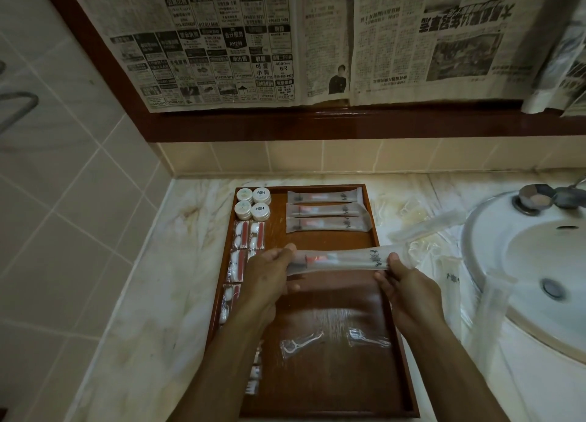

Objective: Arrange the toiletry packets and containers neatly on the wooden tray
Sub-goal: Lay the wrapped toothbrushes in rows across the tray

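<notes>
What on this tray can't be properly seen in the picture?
- Head view: the left forearm hides part of the cotton-swab packets along the wooden tray left edge.
- Small round containers: lid print too small.
- Held toothbrush packet: contents blurred.

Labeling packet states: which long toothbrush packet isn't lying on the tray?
The translucent toothbrush packet held between left hand and right hand; three others lie stacked in a column at the wooden tray's far end.

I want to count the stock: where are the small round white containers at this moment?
In the head view, the four round white containers stand in a two-by-two block in the far left corner of the wooden tray, just beyond the cotton packets.
</notes>
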